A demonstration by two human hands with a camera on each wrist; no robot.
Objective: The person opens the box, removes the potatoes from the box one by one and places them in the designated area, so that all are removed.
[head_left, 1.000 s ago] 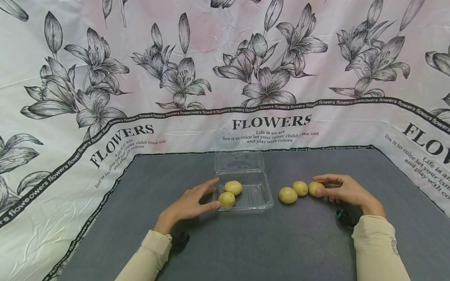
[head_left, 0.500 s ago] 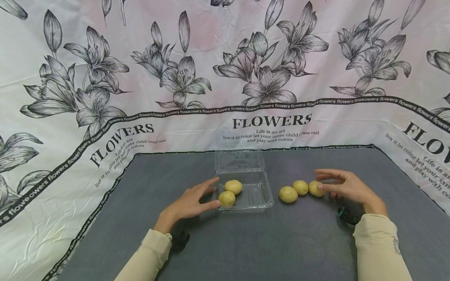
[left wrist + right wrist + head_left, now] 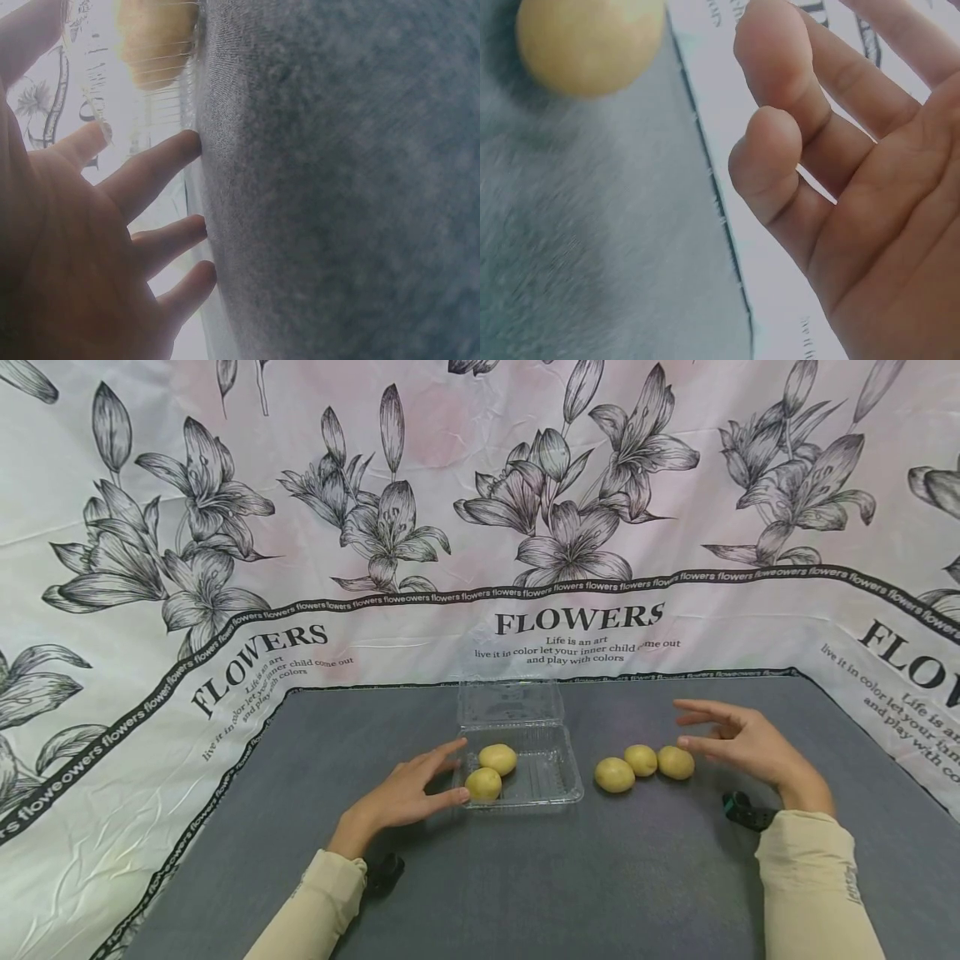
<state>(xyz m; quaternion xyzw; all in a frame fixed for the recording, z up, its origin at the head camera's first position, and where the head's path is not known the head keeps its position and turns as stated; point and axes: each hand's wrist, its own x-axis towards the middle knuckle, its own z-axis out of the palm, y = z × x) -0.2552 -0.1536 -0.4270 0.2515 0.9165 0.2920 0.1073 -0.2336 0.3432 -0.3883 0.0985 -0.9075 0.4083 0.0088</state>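
A clear plastic clamshell box [image 3: 540, 772] stands with its lid raised. Two pale-yellow, potato-like pieces [image 3: 497, 761] lie in its left side. My left hand [image 3: 401, 789] rests along the box's left wall, fingers spread and thumb at the near corner; the left wrist view shows its fingers [image 3: 169, 165] beside the clear plastic. To the right of the box, three more yellow pieces [image 3: 614, 775] lie in a row on the cloth. My right hand [image 3: 742, 747] hovers just right of the rightmost yellow piece [image 3: 676, 762], fingers loosely bent, with nothing in its grasp.
The box's transparent lid [image 3: 512, 703] leans back toward the flower-printed curtain [image 3: 577, 535] behind the table. Grey cloth [image 3: 570, 877] covers the tabletop. Dark wrist cameras [image 3: 746, 812] sit under both wrists.
My right hand has let go of the rightmost yellow piece and drawn up and back to the right. That piece stays in the row. The left hand and the box have not moved.
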